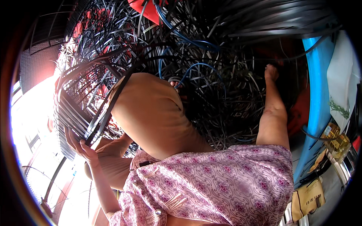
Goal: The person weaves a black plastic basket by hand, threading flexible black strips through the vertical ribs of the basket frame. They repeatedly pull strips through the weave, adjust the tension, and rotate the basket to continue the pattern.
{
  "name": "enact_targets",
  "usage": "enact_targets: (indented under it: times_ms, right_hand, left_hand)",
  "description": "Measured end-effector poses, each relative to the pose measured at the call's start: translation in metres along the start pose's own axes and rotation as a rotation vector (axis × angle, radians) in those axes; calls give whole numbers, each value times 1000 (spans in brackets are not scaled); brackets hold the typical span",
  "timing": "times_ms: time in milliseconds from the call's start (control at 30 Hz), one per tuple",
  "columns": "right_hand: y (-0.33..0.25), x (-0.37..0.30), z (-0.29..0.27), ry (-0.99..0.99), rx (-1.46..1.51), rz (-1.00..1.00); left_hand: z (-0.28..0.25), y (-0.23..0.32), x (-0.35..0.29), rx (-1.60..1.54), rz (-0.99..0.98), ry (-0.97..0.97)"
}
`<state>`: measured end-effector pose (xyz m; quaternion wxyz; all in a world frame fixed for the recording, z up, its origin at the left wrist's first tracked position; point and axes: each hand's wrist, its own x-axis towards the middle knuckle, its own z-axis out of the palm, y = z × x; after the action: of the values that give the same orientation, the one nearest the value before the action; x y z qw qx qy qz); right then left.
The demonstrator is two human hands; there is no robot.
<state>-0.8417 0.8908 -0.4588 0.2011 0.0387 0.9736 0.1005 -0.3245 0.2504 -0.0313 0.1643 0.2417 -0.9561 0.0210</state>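
At the left, my left hand point(83, 149) lies along the edge of a dark woven piece of flat plastic strips point(73, 113), its fingers stretched out and thumb apart. Loose ends of dark strips point(98, 126) pass beside the thumb and run up over my raised knee. My right hand point(271, 72) reaches far to the right, its fingers curled closed in shadow beside a heap of loose black and grey strips point(222, 113). What it holds, if anything, is too dark to make out.
My tan-trousered knee point(147, 109) rises mid-view. A blue cord point(190, 40) loops over the strips near a red object point(147, 10). Combed-out long strips point(279, 19) lie at far right. Along the right stand a blue plastic edge point(318, 86), a clear yellowish package point(335, 141) and a tan bag point(307, 199).
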Motion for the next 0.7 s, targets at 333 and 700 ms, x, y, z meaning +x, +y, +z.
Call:
enact_targets:
  times_ms: [333,700]
  right_hand:
    - [12,-25,-24,118,71,-259]
    - [31,-11,-22,-148,640,-358]
  left_hand:
    - [5,14,7,19,43,34]
    - [4,-4,-3,47,110,53]
